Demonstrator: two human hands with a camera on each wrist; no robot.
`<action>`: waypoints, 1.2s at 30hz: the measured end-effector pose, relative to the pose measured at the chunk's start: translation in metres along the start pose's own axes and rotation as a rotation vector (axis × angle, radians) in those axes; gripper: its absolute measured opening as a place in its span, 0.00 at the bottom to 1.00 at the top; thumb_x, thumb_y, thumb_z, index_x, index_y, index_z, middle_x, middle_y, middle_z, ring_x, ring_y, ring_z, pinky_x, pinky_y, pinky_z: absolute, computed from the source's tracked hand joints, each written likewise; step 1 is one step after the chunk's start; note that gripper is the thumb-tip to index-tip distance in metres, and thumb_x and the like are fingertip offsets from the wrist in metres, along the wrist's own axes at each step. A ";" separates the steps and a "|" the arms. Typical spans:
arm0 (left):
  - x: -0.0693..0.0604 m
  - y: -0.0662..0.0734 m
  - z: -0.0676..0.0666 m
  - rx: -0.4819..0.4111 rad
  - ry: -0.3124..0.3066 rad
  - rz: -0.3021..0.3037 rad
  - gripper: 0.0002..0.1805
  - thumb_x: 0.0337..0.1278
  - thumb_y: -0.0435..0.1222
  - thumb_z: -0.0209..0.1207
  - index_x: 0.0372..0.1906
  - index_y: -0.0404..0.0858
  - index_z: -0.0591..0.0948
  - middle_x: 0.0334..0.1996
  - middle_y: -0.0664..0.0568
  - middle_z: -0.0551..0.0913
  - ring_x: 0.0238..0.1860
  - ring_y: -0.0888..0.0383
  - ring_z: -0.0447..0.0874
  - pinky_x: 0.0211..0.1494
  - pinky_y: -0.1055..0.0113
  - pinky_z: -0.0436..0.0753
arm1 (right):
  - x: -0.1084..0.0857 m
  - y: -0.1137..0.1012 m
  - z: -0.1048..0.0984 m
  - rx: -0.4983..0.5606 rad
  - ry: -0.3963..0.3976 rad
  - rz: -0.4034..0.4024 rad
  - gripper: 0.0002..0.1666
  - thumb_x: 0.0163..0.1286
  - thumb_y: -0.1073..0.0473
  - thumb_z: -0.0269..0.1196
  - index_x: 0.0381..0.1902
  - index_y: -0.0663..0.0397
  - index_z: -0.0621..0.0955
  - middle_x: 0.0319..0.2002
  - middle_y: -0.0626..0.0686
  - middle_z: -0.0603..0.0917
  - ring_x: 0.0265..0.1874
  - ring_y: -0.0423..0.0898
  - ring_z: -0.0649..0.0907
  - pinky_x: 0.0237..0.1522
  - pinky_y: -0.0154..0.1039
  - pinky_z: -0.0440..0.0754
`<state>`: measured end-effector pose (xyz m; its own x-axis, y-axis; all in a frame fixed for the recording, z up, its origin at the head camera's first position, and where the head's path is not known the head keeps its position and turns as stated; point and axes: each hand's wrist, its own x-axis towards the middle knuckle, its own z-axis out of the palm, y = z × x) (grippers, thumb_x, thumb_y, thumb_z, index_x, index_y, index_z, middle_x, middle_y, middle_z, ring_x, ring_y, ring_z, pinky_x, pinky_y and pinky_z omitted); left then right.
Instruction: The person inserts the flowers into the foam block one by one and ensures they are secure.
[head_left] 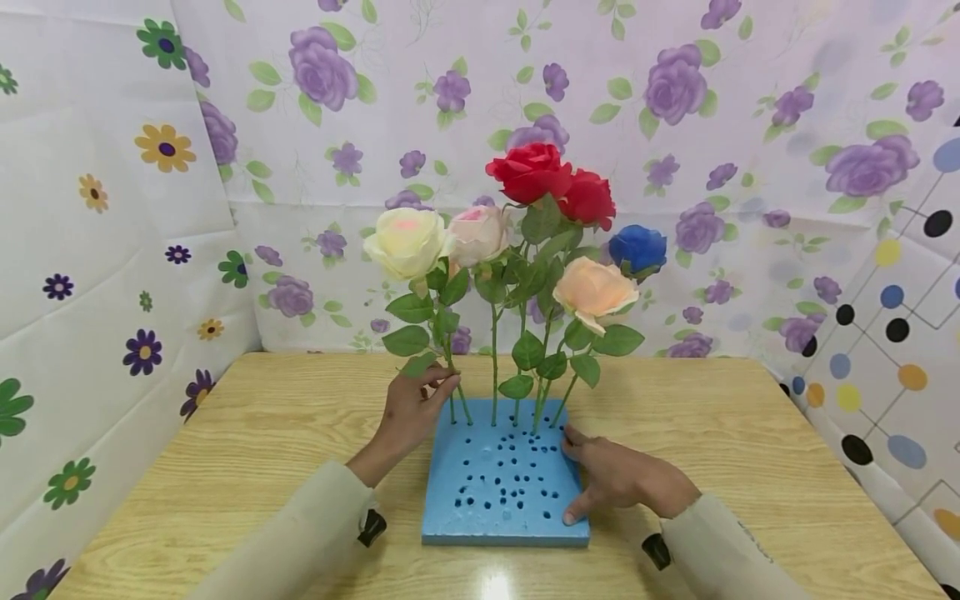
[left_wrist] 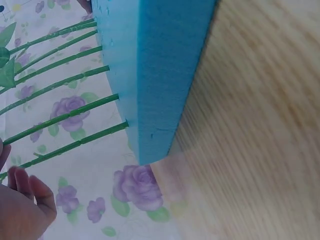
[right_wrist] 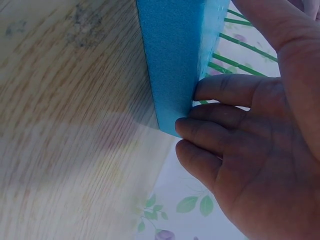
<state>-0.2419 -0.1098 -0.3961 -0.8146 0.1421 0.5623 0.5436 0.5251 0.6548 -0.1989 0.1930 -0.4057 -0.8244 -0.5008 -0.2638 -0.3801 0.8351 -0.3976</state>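
A blue foam block [head_left: 502,525] dotted with holes lies on the table, several artificial roses upright along its far side. At the far left corner my left hand [head_left: 408,412] pinches a green stem [head_left: 452,360] below the cream rose [head_left: 407,243]; in the left wrist view the left hand [left_wrist: 25,205] is partly cut off beside the stems. My right hand [head_left: 626,475] rests on the block's right edge, thumb and fingers spread. Fairly straight fingers of the right hand [right_wrist: 240,120] touch the block's side in the right wrist view.
Beside the cream rose stand a pale pink rose [head_left: 478,235], two red roses [head_left: 531,172], a blue rose [head_left: 639,250] and a peach rose [head_left: 595,290]. A wooden table [head_left: 262,442] carries the block. Floral cloth [head_left: 322,167] hangs behind, with patterned sheets at both sides.
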 end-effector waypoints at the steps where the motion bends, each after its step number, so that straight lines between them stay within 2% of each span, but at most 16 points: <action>1: 0.001 0.000 0.001 -0.005 0.006 0.010 0.11 0.68 0.37 0.63 0.45 0.34 0.89 0.45 0.44 0.82 0.36 0.52 0.78 0.28 0.66 0.75 | 0.000 0.000 0.000 0.001 -0.001 0.000 0.64 0.48 0.37 0.78 0.72 0.70 0.65 0.76 0.67 0.53 0.73 0.66 0.60 0.70 0.57 0.65; 4: 0.004 0.002 0.002 -0.056 0.004 -0.001 0.12 0.68 0.38 0.63 0.45 0.33 0.89 0.57 0.37 0.74 0.46 0.46 0.77 0.33 0.59 0.78 | 0.000 0.000 0.000 -0.002 -0.004 -0.001 0.65 0.48 0.37 0.78 0.72 0.70 0.65 0.76 0.67 0.52 0.73 0.66 0.60 0.70 0.57 0.65; 7: 0.006 0.005 0.002 -0.098 -0.022 -0.032 0.13 0.68 0.38 0.62 0.46 0.33 0.89 0.65 0.35 0.67 0.55 0.41 0.75 0.42 0.49 0.81 | 0.000 0.001 0.000 -0.009 -0.006 -0.004 0.65 0.48 0.36 0.78 0.72 0.70 0.65 0.76 0.68 0.52 0.72 0.66 0.60 0.70 0.57 0.66; 8: 0.007 0.005 0.002 -0.108 -0.032 -0.036 0.13 0.69 0.38 0.62 0.46 0.33 0.88 0.67 0.36 0.67 0.61 0.41 0.72 0.48 0.46 0.81 | 0.000 0.001 0.000 -0.011 -0.006 -0.007 0.65 0.48 0.36 0.78 0.72 0.70 0.65 0.76 0.68 0.52 0.72 0.66 0.61 0.70 0.57 0.66; 11: 0.009 0.004 0.001 -0.100 -0.061 -0.020 0.12 0.68 0.37 0.62 0.46 0.32 0.88 0.63 0.37 0.74 0.63 0.41 0.73 0.54 0.43 0.80 | -0.001 0.001 0.000 -0.012 -0.006 -0.017 0.65 0.48 0.36 0.78 0.72 0.71 0.64 0.76 0.69 0.53 0.72 0.67 0.61 0.69 0.58 0.66; 15: 0.010 0.002 0.001 -0.089 -0.079 -0.029 0.12 0.69 0.37 0.61 0.45 0.34 0.88 0.56 0.39 0.81 0.60 0.42 0.77 0.54 0.45 0.82 | 0.000 0.001 0.000 -0.009 -0.003 -0.022 0.65 0.48 0.36 0.78 0.72 0.71 0.65 0.76 0.68 0.53 0.72 0.67 0.61 0.69 0.57 0.67; 18: 0.011 0.001 0.002 -0.092 -0.066 -0.052 0.11 0.69 0.39 0.61 0.45 0.36 0.88 0.53 0.42 0.83 0.58 0.45 0.79 0.53 0.47 0.83 | 0.001 0.001 0.000 -0.014 -0.002 -0.019 0.65 0.48 0.36 0.78 0.72 0.71 0.65 0.76 0.68 0.53 0.72 0.66 0.61 0.69 0.57 0.67; 23: 0.013 0.004 0.007 -0.107 -0.008 -0.087 0.14 0.68 0.41 0.63 0.44 0.35 0.89 0.49 0.44 0.83 0.55 0.47 0.80 0.50 0.50 0.85 | -0.001 0.002 -0.001 -0.012 -0.002 -0.018 0.65 0.48 0.36 0.78 0.72 0.71 0.64 0.76 0.69 0.53 0.72 0.66 0.61 0.70 0.57 0.66; 29: 0.013 0.009 0.013 -0.118 0.058 -0.117 0.13 0.66 0.41 0.65 0.44 0.34 0.89 0.40 0.47 0.81 0.41 0.53 0.82 0.42 0.57 0.84 | 0.000 0.003 -0.001 -0.008 -0.002 -0.021 0.65 0.48 0.35 0.77 0.72 0.71 0.65 0.76 0.68 0.53 0.72 0.66 0.61 0.70 0.57 0.67; 36: 0.015 0.009 0.015 -0.056 0.114 -0.137 0.12 0.66 0.40 0.65 0.41 0.34 0.90 0.35 0.50 0.84 0.36 0.56 0.82 0.33 0.65 0.79 | 0.001 0.004 0.001 -0.001 0.003 -0.021 0.65 0.48 0.36 0.78 0.72 0.70 0.65 0.76 0.67 0.52 0.72 0.66 0.61 0.70 0.56 0.67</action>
<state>-0.2519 -0.0905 -0.3896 -0.8553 -0.0250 0.5175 0.4424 0.4847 0.7546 -0.2010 0.1955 -0.4083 -0.8172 -0.5178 -0.2531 -0.3979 0.8245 -0.4022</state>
